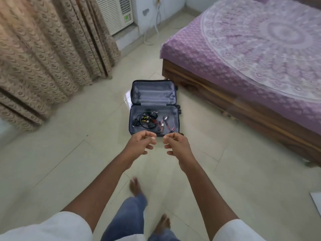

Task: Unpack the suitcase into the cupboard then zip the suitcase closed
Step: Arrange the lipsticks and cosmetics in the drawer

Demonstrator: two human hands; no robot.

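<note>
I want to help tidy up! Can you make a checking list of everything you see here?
Surface: pale tiled floor.
Job's things: suitcase lies open; far half empty, near half holds a black cord bundle and small pinkish tubes.
Clutter: white sheet at the right edge.
Grippers: left hand and right hand empty, fingers loosely curled.
Cables: white cable by the wall unit.
Surroundings: bed, curtains; no cupboard seen.
</note>
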